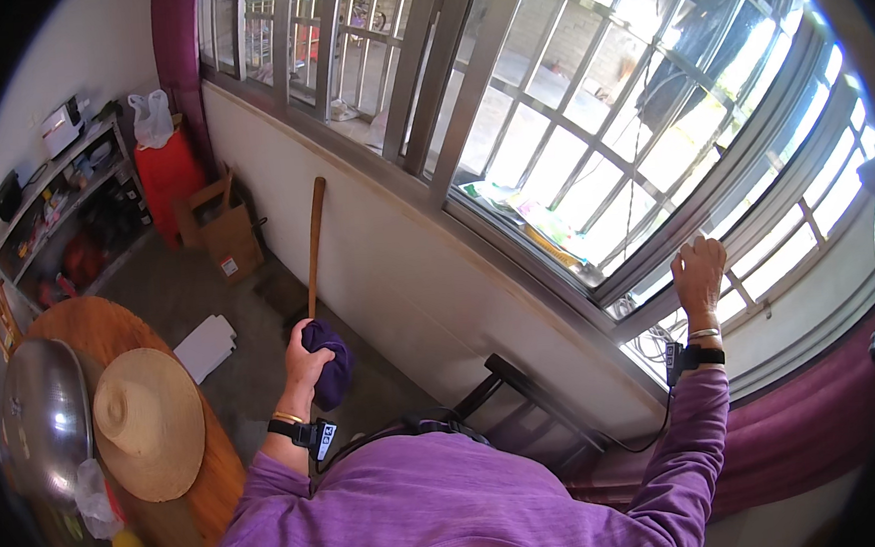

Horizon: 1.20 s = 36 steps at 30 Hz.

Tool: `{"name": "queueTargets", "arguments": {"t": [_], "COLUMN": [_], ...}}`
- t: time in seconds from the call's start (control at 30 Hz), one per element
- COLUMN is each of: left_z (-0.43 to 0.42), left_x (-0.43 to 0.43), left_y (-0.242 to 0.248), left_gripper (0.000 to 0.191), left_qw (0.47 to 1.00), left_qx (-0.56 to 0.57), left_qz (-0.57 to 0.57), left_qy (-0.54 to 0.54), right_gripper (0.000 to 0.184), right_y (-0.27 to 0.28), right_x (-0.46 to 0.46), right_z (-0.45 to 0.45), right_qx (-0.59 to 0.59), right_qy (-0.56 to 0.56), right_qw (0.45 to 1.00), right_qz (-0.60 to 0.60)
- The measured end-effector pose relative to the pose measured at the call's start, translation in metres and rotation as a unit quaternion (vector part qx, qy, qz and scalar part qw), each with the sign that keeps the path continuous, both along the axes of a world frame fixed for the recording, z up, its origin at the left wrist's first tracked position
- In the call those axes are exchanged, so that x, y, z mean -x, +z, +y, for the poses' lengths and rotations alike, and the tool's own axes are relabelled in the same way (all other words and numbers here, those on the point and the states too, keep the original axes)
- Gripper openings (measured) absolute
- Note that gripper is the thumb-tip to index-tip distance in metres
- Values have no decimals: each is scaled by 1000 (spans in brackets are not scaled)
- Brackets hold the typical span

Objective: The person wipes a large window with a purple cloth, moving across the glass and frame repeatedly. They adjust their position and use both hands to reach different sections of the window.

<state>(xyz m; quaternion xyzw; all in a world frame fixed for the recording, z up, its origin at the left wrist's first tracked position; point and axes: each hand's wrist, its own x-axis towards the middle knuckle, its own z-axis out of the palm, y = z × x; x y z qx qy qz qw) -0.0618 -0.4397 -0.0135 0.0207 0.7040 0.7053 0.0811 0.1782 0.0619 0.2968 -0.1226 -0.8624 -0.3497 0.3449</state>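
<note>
My left hand holds a bunched dark purple cloth, which hangs below the fingers. Just beyond it a wooden handle leans near the wall, its lower end hidden behind the hand and cloth. At the right, my raised right hand has its fingers bent around the metal edge of a window sash; its palm side is hidden. Clear glass and metal security bars are left of that hand. Both wrists wear black straps with small devices.
On the round wooden table lie a straw hat and a metal lid. A black chair stands by the wall. Further off are a cardboard box, a white board and shelves. A purple curtain hangs at right.
</note>
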Motion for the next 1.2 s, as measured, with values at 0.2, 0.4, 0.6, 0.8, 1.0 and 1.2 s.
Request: {"name": "queueTargets", "arguments": {"t": [0.2,0.4,0.6,0.8,1.0,1.2], "left_z": [-9,-14,-6,-9,-14,-11], "left_x": [-1,0,-1,-4,-2,-10], "left_y": [-7,-9,-1,2,-6,-2], "left_gripper": [64,65,66,66,66,68], "left_qw": [1000,1000,1000,999,998,994], "left_qx": [0,19,17,17,41,95], "left_qz": [8,-4,-12,5,7,-9], "left_qy": [15,17,6,27,37,50], "right_gripper": [9,9,10,29,67,58], "right_y": [-2,-2,-2,-1,-17,-24], "right_x": [-17,-25,-30,-65,-92,-75], "right_z": [7,9,15,60,128,125], "right_qx": [-18,-15,14,14,263,328], "right_qy": [-15,-35,-23,-2,-134,-86], "right_qw": [1000,999,1000,967,898,879], "right_qz": [10,7,-3,254,325,335]}}
